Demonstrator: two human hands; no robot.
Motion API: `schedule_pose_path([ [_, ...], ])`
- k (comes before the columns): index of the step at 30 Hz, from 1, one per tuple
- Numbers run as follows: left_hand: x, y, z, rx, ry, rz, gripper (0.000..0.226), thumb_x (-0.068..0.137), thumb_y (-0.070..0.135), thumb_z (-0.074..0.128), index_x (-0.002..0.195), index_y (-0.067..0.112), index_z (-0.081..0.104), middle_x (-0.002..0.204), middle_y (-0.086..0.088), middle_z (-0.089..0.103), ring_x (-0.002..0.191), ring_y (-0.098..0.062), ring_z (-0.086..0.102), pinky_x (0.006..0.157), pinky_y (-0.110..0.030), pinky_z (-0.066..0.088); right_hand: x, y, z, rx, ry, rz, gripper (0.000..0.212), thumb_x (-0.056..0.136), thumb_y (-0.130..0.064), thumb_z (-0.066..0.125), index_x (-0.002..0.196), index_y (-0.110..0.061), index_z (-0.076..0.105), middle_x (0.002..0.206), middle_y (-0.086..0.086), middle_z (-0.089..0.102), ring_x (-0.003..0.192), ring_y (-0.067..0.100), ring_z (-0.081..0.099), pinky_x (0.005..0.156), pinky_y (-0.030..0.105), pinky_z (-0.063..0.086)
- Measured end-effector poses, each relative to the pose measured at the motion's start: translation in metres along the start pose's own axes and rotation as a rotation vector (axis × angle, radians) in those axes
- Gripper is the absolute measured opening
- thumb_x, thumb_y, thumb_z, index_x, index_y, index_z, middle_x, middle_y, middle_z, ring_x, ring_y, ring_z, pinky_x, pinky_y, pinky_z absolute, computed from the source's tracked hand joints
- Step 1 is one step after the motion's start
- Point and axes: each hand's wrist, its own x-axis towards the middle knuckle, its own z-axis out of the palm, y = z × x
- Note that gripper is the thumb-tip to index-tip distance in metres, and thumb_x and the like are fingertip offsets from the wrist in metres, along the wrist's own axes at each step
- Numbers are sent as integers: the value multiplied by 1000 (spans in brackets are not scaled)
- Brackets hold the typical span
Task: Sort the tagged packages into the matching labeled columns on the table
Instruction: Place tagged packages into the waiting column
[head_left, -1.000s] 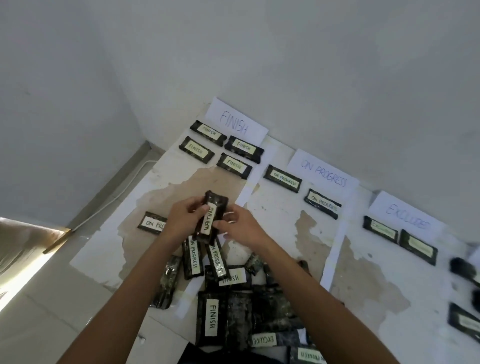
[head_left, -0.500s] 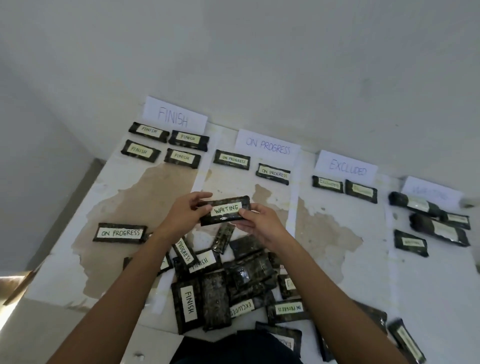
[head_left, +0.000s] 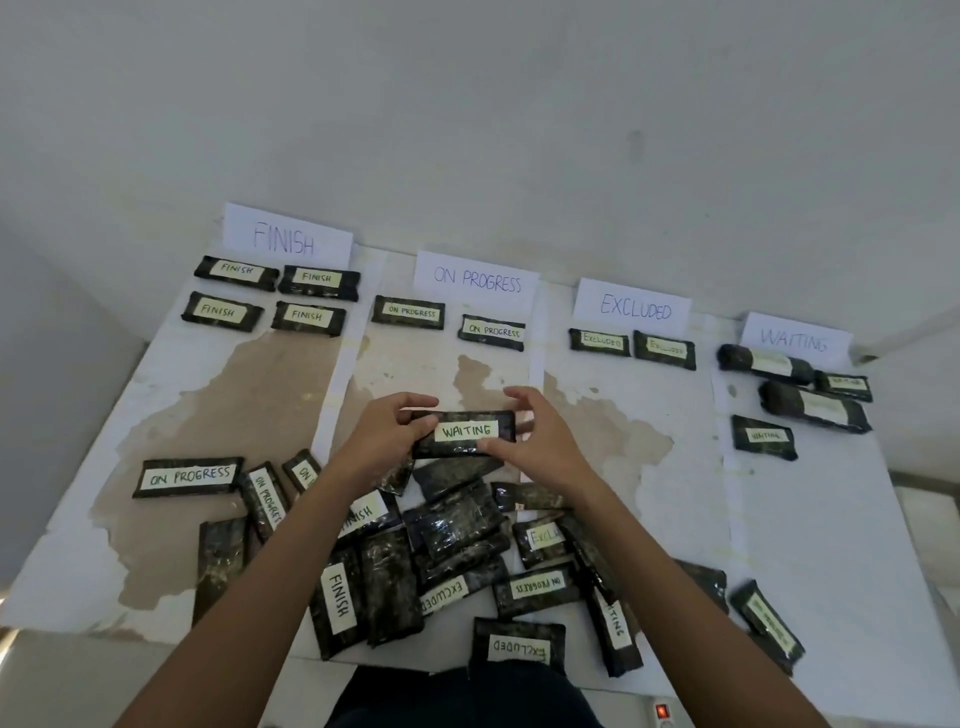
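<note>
Both hands grasped one dark package tagged WAITING (head_left: 465, 432), held level above the tabletop (head_left: 810, 525) with its tag facing up. The left hand (head_left: 387, 434) pinched its left end and the right hand (head_left: 530, 441) its right end, thumb on the lower edge. It hung over the near part of the ON PROGRESS column, just beyond the unsorted heap (head_left: 457, 540) at the near edge. Along the wall stood four cards: FINISH (head_left: 284, 239), ON PROGRESS (head_left: 477, 280), EXCLUDED (head_left: 635, 307) and WAITING (head_left: 795, 340). Four packages lay under FINISH, two under each middle card, and four under WAITING (some tags there too faint to read). A lone ON PROGRESS package (head_left: 189, 477) lay at the near left.
</note>
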Motion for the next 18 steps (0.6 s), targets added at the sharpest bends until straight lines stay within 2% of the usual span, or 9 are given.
schedule_pose_path([
  [2, -2, 5, 19, 42, -37, 15, 20, 89, 5, 59, 108, 11, 63, 90, -9, 70, 78, -17, 67, 67, -25, 57, -6, 9, -17, -329, -26, -196, 70, 70, -34, 80, 131, -25, 47, 122, -6, 47, 109, 10, 45, 94, 25, 40],
  [5, -5, 14, 50, 92, -83, 19, 22, 89, 9, 60, 110, 13, 62, 90, -5, 70, 81, -16, 68, 77, -34, 57, -13, 23, -44, -637, -71, -334, 65, 72, -38, 75, 129, -24, 49, 119, -4, 51, 109, 14, 38, 98, 33, 36],
  [11, -5, 32, 129, 297, -123, 149, 25, 90, 36, 57, 114, 28, 59, 100, 5, 67, 92, -11, 64, 82, -31, 52, -31, 65, -115, -692, -1, -291, 59, 75, -29, 75, 127, -21, 50, 120, -2, 54, 109, 18, 41, 96, 34, 37],
  [15, -1, 43, 190, 428, -153, 272, 27, 92, 32, 54, 118, 26, 56, 103, 10, 62, 92, -5, 58, 72, -16, 43, -50, 103, -178, -679, 69, -221, 60, 76, -26, 76, 129, -18, 49, 122, 1, 53, 110, 20, 43, 97, 35, 38],
  [18, 6, 47, 236, 514, -192, 339, 29, 92, 26, 54, 120, 22, 55, 109, 7, 62, 97, -7, 56, 81, -18, 40, -64, 135, -226, -641, 120, -152, 60, 76, -22, 75, 130, -17, 49, 122, 1, 53, 111, 20, 43, 99, 32, 37],
])
